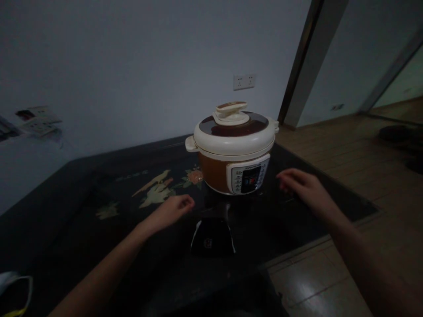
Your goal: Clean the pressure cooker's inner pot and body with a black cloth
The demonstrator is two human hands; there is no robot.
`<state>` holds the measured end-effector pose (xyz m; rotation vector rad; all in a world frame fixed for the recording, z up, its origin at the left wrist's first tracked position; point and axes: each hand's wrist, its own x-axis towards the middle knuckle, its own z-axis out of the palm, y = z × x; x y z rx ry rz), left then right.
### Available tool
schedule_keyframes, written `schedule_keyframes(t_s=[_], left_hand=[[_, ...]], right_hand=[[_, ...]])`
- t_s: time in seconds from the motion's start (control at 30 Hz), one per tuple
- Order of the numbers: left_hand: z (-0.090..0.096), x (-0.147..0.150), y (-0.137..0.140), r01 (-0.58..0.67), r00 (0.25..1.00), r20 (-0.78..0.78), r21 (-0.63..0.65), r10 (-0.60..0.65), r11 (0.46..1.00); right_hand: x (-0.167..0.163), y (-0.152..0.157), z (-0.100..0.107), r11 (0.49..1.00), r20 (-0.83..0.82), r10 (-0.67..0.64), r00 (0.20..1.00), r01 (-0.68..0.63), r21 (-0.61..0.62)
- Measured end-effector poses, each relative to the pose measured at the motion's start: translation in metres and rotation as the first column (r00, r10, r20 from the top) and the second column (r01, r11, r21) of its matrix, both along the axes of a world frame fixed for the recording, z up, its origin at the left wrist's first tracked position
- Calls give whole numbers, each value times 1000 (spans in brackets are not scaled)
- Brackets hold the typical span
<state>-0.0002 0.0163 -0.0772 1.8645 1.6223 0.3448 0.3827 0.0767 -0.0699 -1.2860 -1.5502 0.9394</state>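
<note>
1. On the dark surface [264, 233], toward the far side: cream-and-brown cooker [214, 169], upright, lid on.
2. Left hand [176, 205]: near-left of cooker, not touching; fingers curled, can't tell if tips meet.
3. Right hand [299, 182]: right of cooker, not touching; fingers curled, same doubt.
4. Black item [213, 237], white edges: near side of cooker.

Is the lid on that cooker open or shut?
Shut: the lid sits down on the cooker, with no gap along the visible rim. Whether it is locked, I cannot tell.
</note>
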Motion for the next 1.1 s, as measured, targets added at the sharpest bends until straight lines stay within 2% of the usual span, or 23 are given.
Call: schedule_keyframes(t_s=[0.07,0.13,0.2,0.3,0.37,0.47,0.57,0.63,0.73,0.8,0.9,1.0,1.1], left_hand=[[-16,10,-16,7,997,-78,1,-7,1000],[-28,18,-28,-25,991,-133,22,28,999],[-36,24,-38,-57,987,-150,51,64,997],[-43,32,-49,-89,984,-151,67,98,994],[-46,36,-54,-104,980,-163,56,112,993],[-49,42,-60,-115,979,-164,67,124,991],[-52,44,-64,-116,989,-77,89,123,989],[-51,45,-64,-124,992,50,85,120,989],[-44,52,-56,-126,950,292,49,106,991],[-38,64,-44,-111,909,406,27,91,993],[-33,93,-20,-75,871,486,5,63,997],[-43,127,4,-60,849,521,-74,90,995],[-59,156,20,-55,862,496,-118,107,991]], right_hand=[[-23,-36,-22,974,187,219,958,-225,11],[-51,-61,-42,953,360,286,888,-304,-8],[-79,-77,-55,950,527,279,803,-309,-33],[-110,-88,-61,971,707,200,678,-236,-48],[-123,-91,-60,978,770,170,615,-203,-53],[-133,-94,-60,975,794,184,580,-211,-72],[-134,-96,-67,974,756,186,627,-218,-59],[-131,-97,-75,978,660,184,728,-203,-48],[-119,-94,-84,983,372,183,910,-180,-43],[-105,-89,-86,990,169,137,976,-138,-8],[-77,-74,-83,999,21,9,1000,-10,50],[-45,-57,-81,991,57,-111,992,106,79],[-22,-41,-83,983,119,-169,978,158,97]])
